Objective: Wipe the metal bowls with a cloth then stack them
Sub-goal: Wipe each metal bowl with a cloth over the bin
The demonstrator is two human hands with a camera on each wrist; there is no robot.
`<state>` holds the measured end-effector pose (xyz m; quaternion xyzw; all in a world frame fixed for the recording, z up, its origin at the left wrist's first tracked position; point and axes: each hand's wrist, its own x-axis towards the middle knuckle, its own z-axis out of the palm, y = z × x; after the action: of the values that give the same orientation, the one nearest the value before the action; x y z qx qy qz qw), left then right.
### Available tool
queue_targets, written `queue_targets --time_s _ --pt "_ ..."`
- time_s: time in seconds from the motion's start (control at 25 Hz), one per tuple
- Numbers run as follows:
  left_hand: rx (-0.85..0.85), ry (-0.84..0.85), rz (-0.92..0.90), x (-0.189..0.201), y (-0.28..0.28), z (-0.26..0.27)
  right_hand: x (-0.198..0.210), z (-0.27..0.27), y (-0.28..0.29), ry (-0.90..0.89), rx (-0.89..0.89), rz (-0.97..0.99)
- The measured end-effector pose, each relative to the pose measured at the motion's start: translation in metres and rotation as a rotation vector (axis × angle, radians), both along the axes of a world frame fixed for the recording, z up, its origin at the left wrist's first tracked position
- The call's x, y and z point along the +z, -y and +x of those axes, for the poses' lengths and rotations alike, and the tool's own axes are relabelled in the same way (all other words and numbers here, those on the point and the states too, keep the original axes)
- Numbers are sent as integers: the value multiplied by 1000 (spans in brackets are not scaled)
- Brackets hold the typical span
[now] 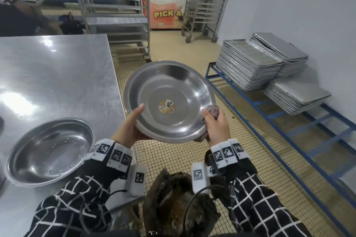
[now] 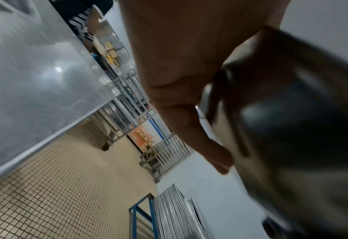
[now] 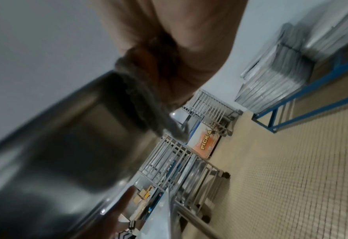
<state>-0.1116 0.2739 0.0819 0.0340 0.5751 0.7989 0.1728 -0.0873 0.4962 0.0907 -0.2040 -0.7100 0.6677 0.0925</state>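
1. Risk first: bowl (image 1: 169, 100) is up in the air over the tiled floor (image 1: 221, 159), off the edge of the counter (image 1: 57, 75). Only rim holds on either side. I judge a hard wipe could twist the smooth metal out of my left hand (image 1: 131, 127) and drop it.
2. Second risk: label (image 1: 166, 106) stuck in the bowl's middle may snag or smear under the cloth (image 1: 212, 111).
3. Left hand: thumb over the near-left rim, fingers curled beneath, gripping the bowl.
4. Right hand (image 1: 215, 127): closed around the bunched cloth, pressing it onto the right rim, so cloth sits between palm and metal.
5. Second bowl (image 1: 50, 152) sits upright on the counter near my left arm, well apart from the held one. Stacking not yet done.
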Motion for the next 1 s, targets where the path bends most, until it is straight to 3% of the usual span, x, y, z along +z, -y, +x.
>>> queue_targets --time_s 0.08,0.2,0.36,0.68,0.92,1.0 --pt "31 -34 108 6 15 -2 10 2 -16 16 127 97" --pt "107 -7 -1 9 22 -2 17 4 -26 54 227 178" --pt "273 78 -119 4 18 7 13 14 -12 -4 109 105" --pt "193 65 -208 -2 -7 33 -2 40 44 -110 -95 -92" --pt "117 25 -318 -12 -17 63 6 61 53 -178 -86 -31" --pt "199 -5 -290 -9 -11 77 6 65 51 -153 -30 -22"
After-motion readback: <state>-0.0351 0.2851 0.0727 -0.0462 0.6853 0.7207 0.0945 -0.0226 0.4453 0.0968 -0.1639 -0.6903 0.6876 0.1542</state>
